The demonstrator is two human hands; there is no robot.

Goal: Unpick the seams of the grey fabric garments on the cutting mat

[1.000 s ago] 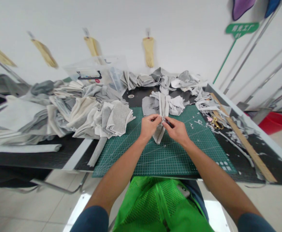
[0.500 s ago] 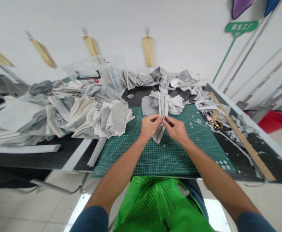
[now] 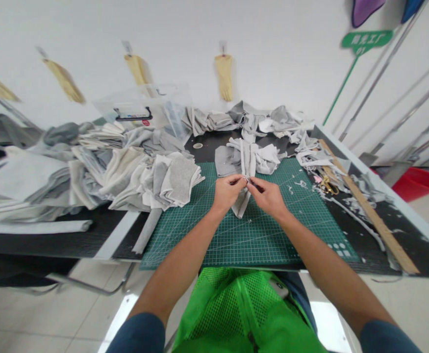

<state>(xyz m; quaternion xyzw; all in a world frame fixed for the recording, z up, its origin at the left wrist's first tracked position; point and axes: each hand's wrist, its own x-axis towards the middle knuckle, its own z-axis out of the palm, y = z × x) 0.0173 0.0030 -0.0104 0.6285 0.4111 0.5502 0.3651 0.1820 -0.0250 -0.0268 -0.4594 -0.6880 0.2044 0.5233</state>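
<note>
On the green cutting mat [image 3: 214, 240], a long folded grey cloth [image 3: 248, 158] runs away from me, its lower end poking out beneath my fingers. My left hand [image 3: 229, 190] and my right hand [image 3: 267, 195] meet over this cloth, fingertips pinched almost together. A small whitish bit shows between the fingertips; whether it is a thin strip or part of the cloth I cannot tell. Just beyond my hands, more grey cloth pieces [image 3: 227, 161] spread out to both sides of the folded length.
Piled grey cloths [image 3: 173, 179] cover the left side, before a clear plastic box [image 3: 140, 105]. To the right lie a wooden ruler [image 3: 368, 206], gold-handled scissors [image 3: 327, 186] and cloth scraps. A tape roll [image 3: 197, 145] sits at the back; a red basin [image 3: 420, 184] stands beyond the table.
My hands stay pinched at the same spot on the cloth, with only a slight shift of the fingers. The camera view has moved very slightly.
</note>
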